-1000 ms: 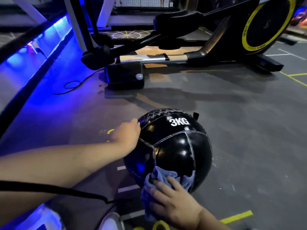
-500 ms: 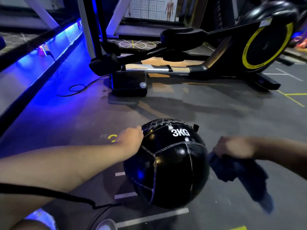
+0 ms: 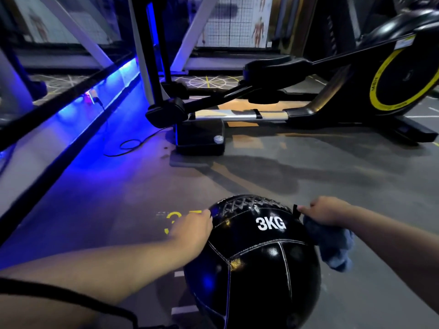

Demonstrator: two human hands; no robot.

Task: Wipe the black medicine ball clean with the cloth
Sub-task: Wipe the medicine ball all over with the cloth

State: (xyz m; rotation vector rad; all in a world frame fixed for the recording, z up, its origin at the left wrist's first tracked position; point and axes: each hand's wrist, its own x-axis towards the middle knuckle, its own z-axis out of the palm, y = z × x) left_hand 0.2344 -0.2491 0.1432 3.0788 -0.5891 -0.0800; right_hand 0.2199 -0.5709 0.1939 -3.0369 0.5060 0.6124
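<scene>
My left hand (image 3: 190, 230) lies flat against the upper left side of the 1 black medicine ball (image 3: 254, 264), fingers close together and curved over its laced seam, while the ball sits on the grey floor (image 3: 308, 186) in front of me. My right hand (image 3: 324, 210) has its fingers clamped shut on the 1 blue cloth (image 3: 332, 248), bunched against the ball's upper right side. White lettering on the ball reads "3KG".
</scene>
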